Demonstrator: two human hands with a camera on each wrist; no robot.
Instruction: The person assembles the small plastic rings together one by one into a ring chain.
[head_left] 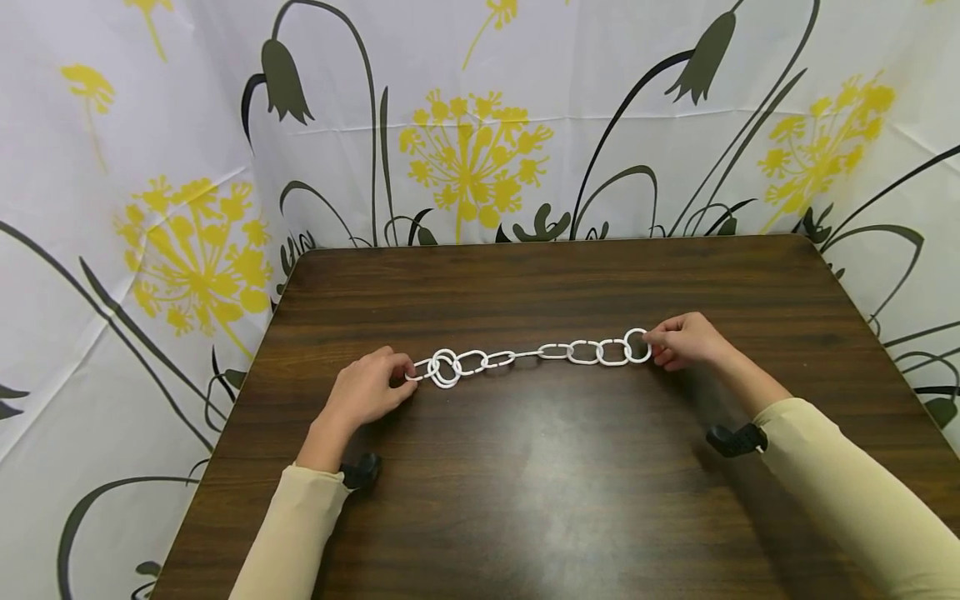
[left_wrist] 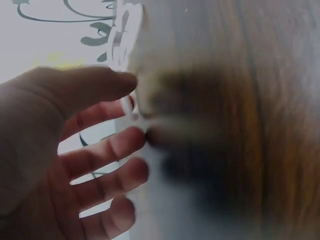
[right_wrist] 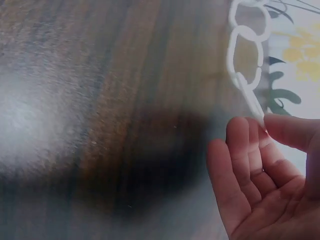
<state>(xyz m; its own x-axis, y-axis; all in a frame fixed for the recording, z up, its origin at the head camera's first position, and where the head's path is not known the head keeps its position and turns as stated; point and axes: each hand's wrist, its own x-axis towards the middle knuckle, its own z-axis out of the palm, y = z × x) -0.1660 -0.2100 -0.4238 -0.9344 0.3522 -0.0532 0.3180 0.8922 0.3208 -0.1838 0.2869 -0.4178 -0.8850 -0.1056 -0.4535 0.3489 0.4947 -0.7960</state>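
Observation:
A white plastic chain (head_left: 583,352) of rounded links stretches sideways across the table between both hands. My left hand (head_left: 369,386) pinches its left end link between thumb and index finger, close to the tabletop; the other fingers are spread in the left wrist view. Near that end, several links (head_left: 446,369) bunch and overlap. At the opposite end, my right hand (head_left: 686,340) pinches the last ring (head_left: 637,332) between thumb and fingertips. In the right wrist view, the end link (right_wrist: 252,104) runs into the right thumb and index finger, with more links hanging in line beyond it.
The dark wood-grain table (head_left: 525,483) reflects a bright patch of light near its middle. Behind it and along the sides hangs a white curtain (head_left: 480,50) printed with yellow and grey flowers. Each wrist carries a small black camera (head_left: 362,472) at the cuff.

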